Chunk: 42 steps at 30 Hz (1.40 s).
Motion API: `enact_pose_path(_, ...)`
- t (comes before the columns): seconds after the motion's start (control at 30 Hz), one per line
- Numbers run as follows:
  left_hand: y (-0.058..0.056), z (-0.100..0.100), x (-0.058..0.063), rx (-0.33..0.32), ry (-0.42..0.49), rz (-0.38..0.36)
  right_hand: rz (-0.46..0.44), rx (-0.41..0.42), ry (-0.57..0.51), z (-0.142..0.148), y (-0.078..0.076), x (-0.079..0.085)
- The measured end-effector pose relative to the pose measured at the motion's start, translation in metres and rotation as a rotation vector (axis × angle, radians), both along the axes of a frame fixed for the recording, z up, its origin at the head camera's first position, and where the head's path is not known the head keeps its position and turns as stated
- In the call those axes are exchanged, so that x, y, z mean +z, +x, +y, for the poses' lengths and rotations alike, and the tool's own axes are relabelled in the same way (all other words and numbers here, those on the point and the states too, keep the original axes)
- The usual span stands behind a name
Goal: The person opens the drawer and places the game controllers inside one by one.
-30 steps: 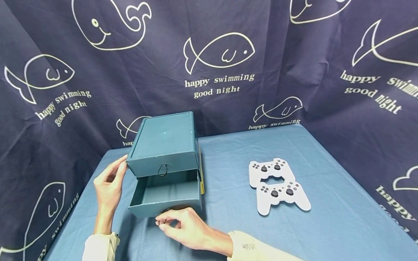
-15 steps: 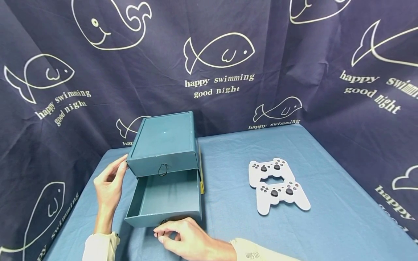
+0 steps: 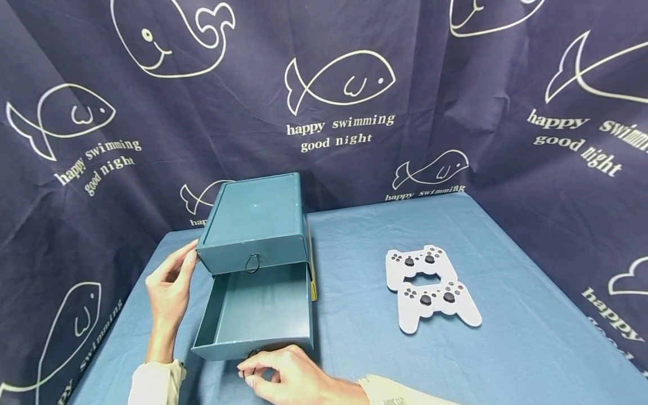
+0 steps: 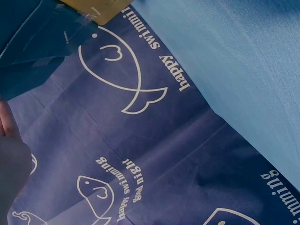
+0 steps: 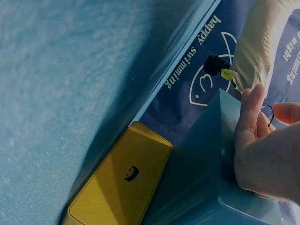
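A teal two-drawer box [image 3: 255,211] stands at the left of the table. Its lower drawer [image 3: 263,304] is pulled far out, while the upper drawer [image 3: 273,253] sits flush, its dark loop handle hanging down. My right hand [image 3: 296,374] pinches the lower drawer's thin loop handle [image 5: 270,112] between thumb and fingers, below the drawer front. My left hand [image 3: 169,289] touches the left side of the box near its upper front corner, fingers extended. Only part of the left hand [image 4: 9,154] shows at the edge of the left wrist view.
Two white game-controller shapes [image 3: 437,301] with black sticks lie overlapping on the blue tablecloth [image 3: 354,270], right of the box. A yellow panel [image 5: 124,176] is on the box's right side. A dark blue curtain [image 3: 344,169] with fish drawings hangs behind.
The lower drawer has slid farther out toward me, with my right hand drawing back along with it. The left hand, box and controllers have stayed in place.
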<state>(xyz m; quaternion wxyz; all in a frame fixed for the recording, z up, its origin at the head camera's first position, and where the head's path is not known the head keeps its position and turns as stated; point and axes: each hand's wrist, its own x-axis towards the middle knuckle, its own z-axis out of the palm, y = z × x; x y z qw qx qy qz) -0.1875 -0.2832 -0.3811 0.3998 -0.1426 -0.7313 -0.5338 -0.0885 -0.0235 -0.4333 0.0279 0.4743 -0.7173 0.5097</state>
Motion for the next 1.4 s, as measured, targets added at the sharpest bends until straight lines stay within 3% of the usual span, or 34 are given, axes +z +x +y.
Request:
enact_pose_path(0.27, 0.000, 0.000, 0.000, 0.000, -0.004, 0.005, -0.001, 0.006, 0.015, 0.000, -0.001, -0.001)
enact_pose_path(0.6, 0.000, 0.003, 0.000, -0.013, 0.007, 0.022, -0.127, 0.147, 0.053, 0.010, -0.001, 0.002)
enact_pose_path(0.8, 0.000, 0.004, 0.001, -0.029, 0.026, 0.040, -0.098, 0.181, 0.066, 0.025, 0.001, 0.006)
enact_pose_path(0.93, -0.002, 0.002, 0.000, -0.034, 0.036, 0.047, 0.007, 0.190, -0.036, 0.036, 0.000, 0.005)
enact_pose_path(1.2, -0.002, 0.001, 0.000, -0.009, 0.017, 0.040, 0.549, 0.165, -0.313, 0.055, -0.024, 0.022)
enact_pose_path(1.4, 0.000, 0.002, 0.000, -0.002, 0.006, 0.023, 0.777, 0.098, -0.432, 0.081, -0.053, 0.035)
